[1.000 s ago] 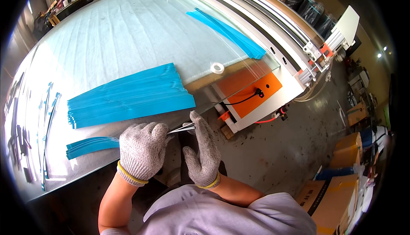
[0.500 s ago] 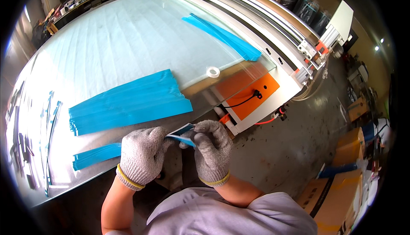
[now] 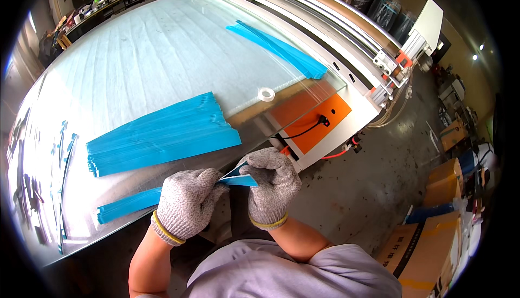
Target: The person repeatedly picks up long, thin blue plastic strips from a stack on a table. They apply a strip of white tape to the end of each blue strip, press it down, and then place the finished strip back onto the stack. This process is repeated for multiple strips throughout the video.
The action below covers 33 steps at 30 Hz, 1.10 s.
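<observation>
Both my hands wear grey knitted gloves with yellow cuffs. Pinched in my left hand (image 3: 187, 203) is one end of a short blue strip with a white side (image 3: 238, 180). At its other end the strip parts into two layers like a narrow V, and the bent fingers of my right hand (image 3: 272, 187) close on that end. Just beyond my left hand, a small bundle of blue strips (image 3: 130, 205) lies along the table's near edge. A wide fanned stack of blue strips (image 3: 162, 135) lies farther in.
The glass-topped table (image 3: 146, 54) bears another blue bundle (image 3: 279, 49), a white tape roll (image 3: 266, 94) and thin dark offcuts (image 3: 65, 179) at left. A roller machine (image 3: 325, 21) runs along the far right side, above an orange panel (image 3: 319, 119). Cardboard boxes (image 3: 428, 249) stand lower right.
My hands have shifted slightly right together with the strip. The strip has turned a little, and its lower layer now lies flatter toward my right hand.
</observation>
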Motion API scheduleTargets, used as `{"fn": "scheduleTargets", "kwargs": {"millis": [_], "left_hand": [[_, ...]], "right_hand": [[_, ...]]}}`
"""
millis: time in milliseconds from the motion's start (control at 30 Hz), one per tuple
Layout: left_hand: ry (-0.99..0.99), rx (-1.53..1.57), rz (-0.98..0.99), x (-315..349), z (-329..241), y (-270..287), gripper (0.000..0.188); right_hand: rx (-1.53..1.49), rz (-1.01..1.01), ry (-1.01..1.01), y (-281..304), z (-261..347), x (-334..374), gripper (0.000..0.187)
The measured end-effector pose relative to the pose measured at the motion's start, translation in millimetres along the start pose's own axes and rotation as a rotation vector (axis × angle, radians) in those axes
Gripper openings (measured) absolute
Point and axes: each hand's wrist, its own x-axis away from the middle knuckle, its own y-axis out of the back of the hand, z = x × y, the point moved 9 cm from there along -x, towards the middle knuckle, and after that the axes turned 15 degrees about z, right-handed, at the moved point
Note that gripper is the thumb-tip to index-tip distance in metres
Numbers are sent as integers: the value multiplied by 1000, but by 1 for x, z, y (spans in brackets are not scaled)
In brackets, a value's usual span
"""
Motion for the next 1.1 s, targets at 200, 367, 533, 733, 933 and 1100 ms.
{"fn": "scheduleTargets", "kwargs": {"millis": [200,367,533,733,933,1100], "left_hand": [[-6,-5,-23,-1,-3,2,16],[49,-115,-63,0,-1,4,12],[82,-271,-119,3,-4,4,12],[83,-362,-144,2,-10,3,13],[88,-352,-159,4,-10,3,12],[95,-351,-153,3,-10,3,12]], "right_hand": [[67,26,7,1,1,-1,24],[-150,63,-57,-1,-3,-10,14],[156,184,37,-5,10,-3,30],[415,248,117,-18,15,6,44],[461,267,143,-19,14,9,49],[453,261,133,-20,14,8,49]]}}
